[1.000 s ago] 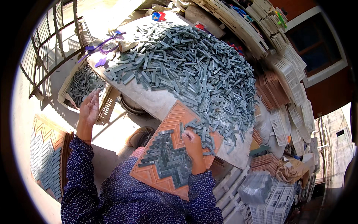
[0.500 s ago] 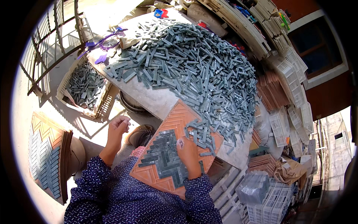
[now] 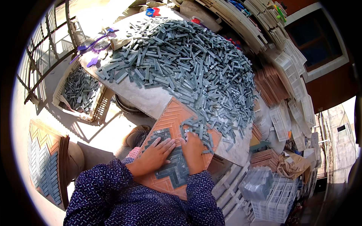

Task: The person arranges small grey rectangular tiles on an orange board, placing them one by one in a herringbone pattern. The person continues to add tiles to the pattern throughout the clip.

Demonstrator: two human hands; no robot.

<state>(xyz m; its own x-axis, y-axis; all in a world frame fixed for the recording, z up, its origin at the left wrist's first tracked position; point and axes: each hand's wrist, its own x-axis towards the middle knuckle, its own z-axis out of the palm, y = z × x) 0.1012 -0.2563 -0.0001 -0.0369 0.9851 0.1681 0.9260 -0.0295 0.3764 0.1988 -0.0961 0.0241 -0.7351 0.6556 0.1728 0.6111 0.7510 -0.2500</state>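
The orange tray (image 3: 167,117) lies over the person's lap, at the near edge of the table (image 3: 154,101). Its middle is filled with dark strips (image 3: 174,167) in zigzag; grooves at the top and the lower edge are bare. The left hand (image 3: 154,155) lies on the strips with fingers stretched, hiding some. The right hand (image 3: 193,150) has bent fingers; whether they grip a strip, I cannot tell. Loose strips (image 3: 201,127) cover the tray's right side, in the way. Beyond is a big pile (image 3: 192,64); to the left, a basket (image 3: 80,115).
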